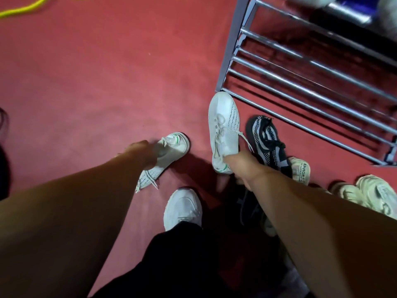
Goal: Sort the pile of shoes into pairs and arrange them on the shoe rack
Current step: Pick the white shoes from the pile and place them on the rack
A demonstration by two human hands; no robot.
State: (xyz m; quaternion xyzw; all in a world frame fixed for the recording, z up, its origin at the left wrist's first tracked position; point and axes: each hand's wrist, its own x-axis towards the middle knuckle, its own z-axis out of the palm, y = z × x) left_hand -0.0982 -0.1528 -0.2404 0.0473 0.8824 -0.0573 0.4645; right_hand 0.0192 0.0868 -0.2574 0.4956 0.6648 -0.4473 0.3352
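A white lace-up sneaker with green trim (178, 144) is clamped in the left grip (146, 153), low over the red carpeted floor (86, 82). A matching white perforated sneaker (223, 125) is pinched at the heel by the right grip (240, 166), its toe touching the chrome tubular shoe rack (300, 78). A yellow cable (23, 8) is seen far off.

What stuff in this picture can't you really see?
Head view only:
- Left hand: motion-blurred on the left white sneaker, so its grip is unclear.
- Dark shoe: mostly hidden under the forearm of the right hand, which holds the right white sneaker.
- Shoe rack: cut off by the right edge; items at its top are blurred.
- Yellow cord: cut off by the top edge.
- Cream shoes: cut off by the right edge.
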